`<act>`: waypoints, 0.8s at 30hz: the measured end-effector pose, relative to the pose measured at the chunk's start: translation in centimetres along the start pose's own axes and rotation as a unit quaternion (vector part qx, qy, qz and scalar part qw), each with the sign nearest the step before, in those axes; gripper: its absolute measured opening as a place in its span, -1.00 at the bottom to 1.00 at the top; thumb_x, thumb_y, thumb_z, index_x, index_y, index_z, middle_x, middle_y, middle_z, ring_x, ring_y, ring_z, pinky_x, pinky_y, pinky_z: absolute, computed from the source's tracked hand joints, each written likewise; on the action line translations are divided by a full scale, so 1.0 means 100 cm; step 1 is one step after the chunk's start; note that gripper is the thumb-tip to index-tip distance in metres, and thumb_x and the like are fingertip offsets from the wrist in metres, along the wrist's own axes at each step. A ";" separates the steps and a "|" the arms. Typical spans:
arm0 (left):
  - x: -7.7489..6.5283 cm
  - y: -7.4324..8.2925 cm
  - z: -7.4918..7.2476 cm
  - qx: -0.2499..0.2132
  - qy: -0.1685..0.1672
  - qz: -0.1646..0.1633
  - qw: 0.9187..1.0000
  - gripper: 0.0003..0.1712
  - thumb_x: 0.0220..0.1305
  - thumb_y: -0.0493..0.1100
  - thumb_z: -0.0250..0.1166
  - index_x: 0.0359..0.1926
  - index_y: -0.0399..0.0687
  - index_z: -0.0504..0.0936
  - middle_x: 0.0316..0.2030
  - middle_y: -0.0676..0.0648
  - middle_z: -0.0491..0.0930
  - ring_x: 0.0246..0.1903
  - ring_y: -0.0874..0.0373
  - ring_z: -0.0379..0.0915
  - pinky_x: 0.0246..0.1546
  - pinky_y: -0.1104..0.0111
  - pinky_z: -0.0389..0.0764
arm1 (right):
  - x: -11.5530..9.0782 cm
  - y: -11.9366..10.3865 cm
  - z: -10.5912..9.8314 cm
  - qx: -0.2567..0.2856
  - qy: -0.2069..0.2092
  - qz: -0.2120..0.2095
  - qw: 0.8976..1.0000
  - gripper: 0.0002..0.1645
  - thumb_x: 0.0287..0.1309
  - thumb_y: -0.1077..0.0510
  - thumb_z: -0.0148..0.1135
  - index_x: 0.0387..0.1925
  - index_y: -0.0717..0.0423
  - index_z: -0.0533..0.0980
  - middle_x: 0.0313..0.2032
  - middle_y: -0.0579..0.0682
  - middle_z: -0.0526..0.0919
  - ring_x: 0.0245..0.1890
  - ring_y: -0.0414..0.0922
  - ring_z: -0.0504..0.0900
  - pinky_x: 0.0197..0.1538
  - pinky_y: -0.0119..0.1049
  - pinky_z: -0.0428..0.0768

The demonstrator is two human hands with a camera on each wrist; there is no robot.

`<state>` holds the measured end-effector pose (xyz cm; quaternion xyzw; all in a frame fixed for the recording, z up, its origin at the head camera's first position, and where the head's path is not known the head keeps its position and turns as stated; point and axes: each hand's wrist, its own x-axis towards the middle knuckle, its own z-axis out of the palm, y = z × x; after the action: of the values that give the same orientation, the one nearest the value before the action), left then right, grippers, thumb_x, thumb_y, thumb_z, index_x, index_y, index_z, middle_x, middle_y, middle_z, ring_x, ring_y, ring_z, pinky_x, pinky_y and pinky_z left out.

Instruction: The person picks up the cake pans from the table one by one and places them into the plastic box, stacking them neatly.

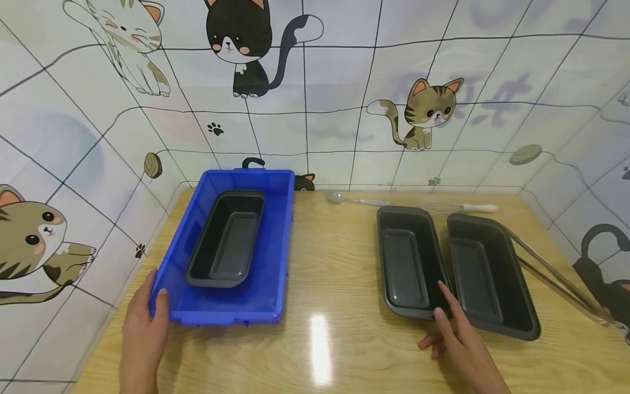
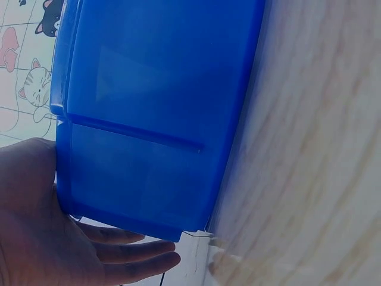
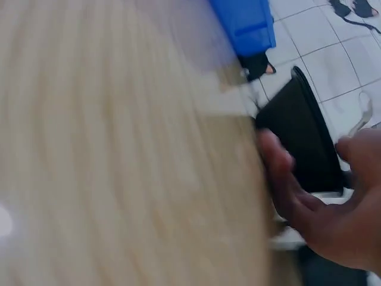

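A blue plastic bin stands at the left, with a dark grey loaf pan inside it. My left hand holds the bin's near left corner, thumb at the front and fingers along the outer side. In the left wrist view those fingers stretch out straight beside the blue wall. To the right, a second loaf pan lies on the table. My right hand is at its near right corner, index finger extended over the pan in the head view and thumb apart from it. Nothing is gripped there.
A third loaf pan sits close beside the second. Behind them lie a spoon and a whisk with a pale handle. Long metal tongs lie at the far right. A cat-patterned sheet borders the wooden table.
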<state>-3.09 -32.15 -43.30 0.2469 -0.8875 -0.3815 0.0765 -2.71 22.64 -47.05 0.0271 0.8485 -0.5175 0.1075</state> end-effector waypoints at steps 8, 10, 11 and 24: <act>0.000 0.000 -0.001 0.013 -0.002 -0.003 1.000 -0.29 0.78 -0.01 -0.15 0.79 0.02 0.03 0.65 -0.56 0.01 0.55 -0.68 0.03 0.42 -0.64 0.14 | 0.018 0.019 0.009 0.123 0.007 -0.080 0.989 -0.32 0.85 0.06 -0.34 0.81 -0.03 -0.08 0.49 0.59 0.33 -0.20 0.06 0.89 -0.22 0.02 0.83; 0.001 0.000 -0.001 0.012 -0.011 -0.011 1.000 -0.28 0.78 0.01 -0.17 0.80 0.03 0.00 0.68 -0.57 -0.09 0.57 -0.72 -0.05 0.42 -0.67 0.09 | 0.021 0.022 0.009 0.130 0.011 -0.075 0.989 -0.32 0.85 0.02 -0.30 0.80 -0.01 -0.04 0.68 0.48 -0.06 0.13 0.11 0.83 0.08 0.07 0.80; 0.001 0.000 -0.001 0.010 -0.015 -0.014 1.000 -0.28 0.78 0.01 -0.17 0.80 0.03 -0.01 0.69 -0.56 -0.13 0.58 -0.74 -0.10 0.42 -0.67 0.07 | 0.022 0.023 0.009 0.121 0.017 -0.070 0.990 -0.33 0.84 0.00 -0.27 0.78 0.00 0.00 0.71 0.42 -0.10 0.33 0.13 0.71 0.20 -0.05 0.77; 0.002 -0.001 0.001 -0.002 -0.011 -0.023 1.000 -0.29 0.78 0.03 -0.17 0.80 0.08 0.00 0.73 -0.49 -0.23 0.60 -0.74 -0.18 0.42 -0.69 0.03 | 0.025 0.014 0.021 0.274 0.049 -0.085 0.957 -0.41 0.80 0.23 -0.22 0.69 0.20 0.18 0.39 -0.10 0.32 -0.14 -0.38 0.71 0.00 -0.33 0.82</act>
<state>-3.24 -32.26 -43.47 0.2628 -0.8818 -0.3872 0.0589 -4.62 21.26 -49.74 0.0083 0.6776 -0.7353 0.0099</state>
